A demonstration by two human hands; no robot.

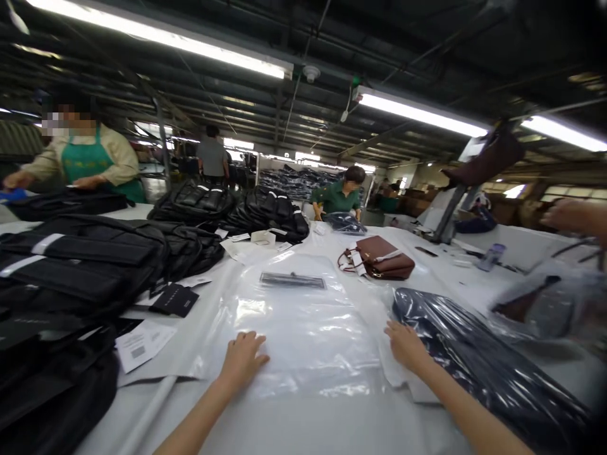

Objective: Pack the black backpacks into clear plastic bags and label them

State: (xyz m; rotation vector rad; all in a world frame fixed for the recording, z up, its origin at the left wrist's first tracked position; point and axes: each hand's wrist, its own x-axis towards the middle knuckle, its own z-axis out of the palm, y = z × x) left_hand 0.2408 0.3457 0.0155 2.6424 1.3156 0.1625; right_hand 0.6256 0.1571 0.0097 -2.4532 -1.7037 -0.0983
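A stack of clear plastic bags [303, 316] lies flat on the white table [294, 423] in front of me. My left hand [243, 359] rests palm-down on the bags' near left corner, fingers slightly curled. My right hand [403, 344] presses on the bags' right edge, beside a dark bag wrapped in plastic [478, 363]. A dark label strip [293, 280] shows near the far end of the plastic bags. Neither hand holds anything.
Black backpacks [71, 265] are piled at the left, with paper tags [142, 344] beside them. A brown handbag [379, 258] lies further back. Another person's hand [576, 218] holds a bagged item at the right. Workers stand at the back left and centre.
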